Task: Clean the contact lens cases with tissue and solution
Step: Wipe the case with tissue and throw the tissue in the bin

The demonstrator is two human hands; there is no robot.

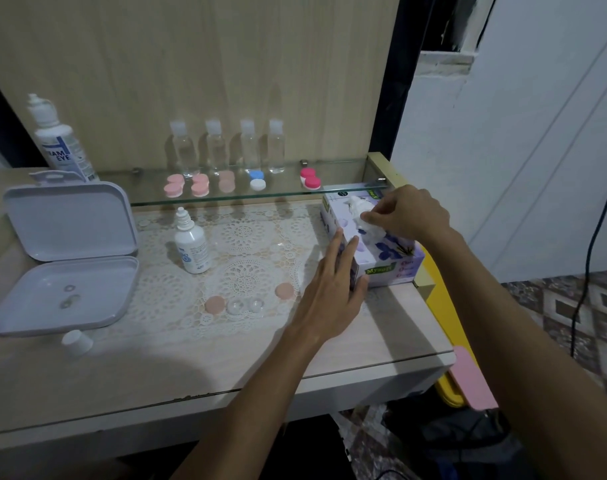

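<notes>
Contact lens case (244, 305) lies opened on the lace mat near the counter's (392, 327) front, its two clear wells side by side and the two peach caps (214, 304) set apart on either flank. Tissue box (381, 251) stands at the right counter edge.

Risks, as judged: the box sits close to the drop-off and could slide or tip if the tissue is pulled sharply; several sheets may come out together; a sweeping forearm could knock the uncapped small solution bottle (191, 245) or scatter the loose caps.

Left hand (333, 289): grip spread, fingers straight and pressed flat against the box's near side, steadying it. Right hand (406, 213): grip pinching the white tissue (359, 211) protruding from the box top, fingers curled round it.
</notes>
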